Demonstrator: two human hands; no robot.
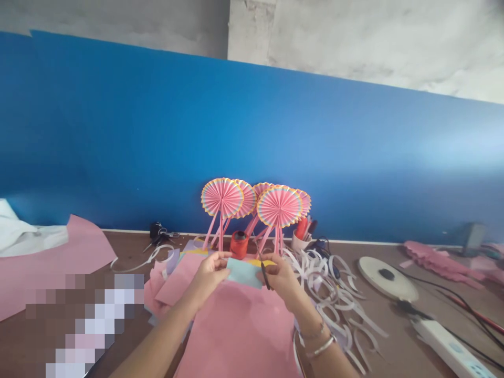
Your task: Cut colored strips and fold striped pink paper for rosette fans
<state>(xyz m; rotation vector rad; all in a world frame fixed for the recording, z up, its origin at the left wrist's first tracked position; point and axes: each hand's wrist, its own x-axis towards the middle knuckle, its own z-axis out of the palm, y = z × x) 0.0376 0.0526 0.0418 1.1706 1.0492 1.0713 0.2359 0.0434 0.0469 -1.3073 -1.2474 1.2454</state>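
A small light-blue piece of paper (244, 273) is pinched at its left end by my left hand (213, 272), fingers closed. My right hand (280, 274) is closed around dark-handled scissors (264, 272) at the paper's right end; the blades point up and away from me. Whether the right fingers also touch the paper I cannot tell. Beneath both hands lies a large pink sheet (242, 331), with more pink, yellow and purple paper under and behind it. Just beyond the hands stands a red roll or container (239, 244) with a dark top.
Several pleated pink paper fans (222, 198) stand against the blue partition (252, 131). White curled paper strips (315, 273) heap at the right, near a cup of pens (301, 240). Farther right are a round pale lid-like disc (388, 278) and a power strip (452, 349) with cables.
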